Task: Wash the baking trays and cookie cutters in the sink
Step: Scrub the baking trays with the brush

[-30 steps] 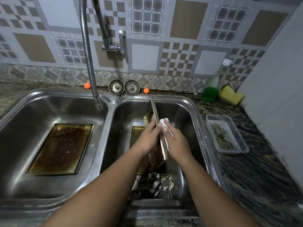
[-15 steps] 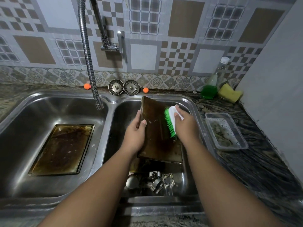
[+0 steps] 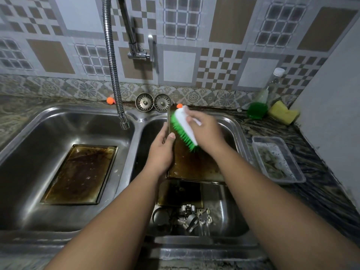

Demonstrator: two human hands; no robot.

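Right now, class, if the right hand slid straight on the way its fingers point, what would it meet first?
Probably the orange ball behind the sink, just past the tip of the brush the right hand holds, though depth is unclear.

2 bare forearms reach forward, converging. Left hand (image 3: 161,151) grips the tray (image 3: 194,166) edge, thumb on its face. Right hand (image 3: 205,130) above, fingers (image 3: 192,115) curled over the brush (image 3: 184,124).
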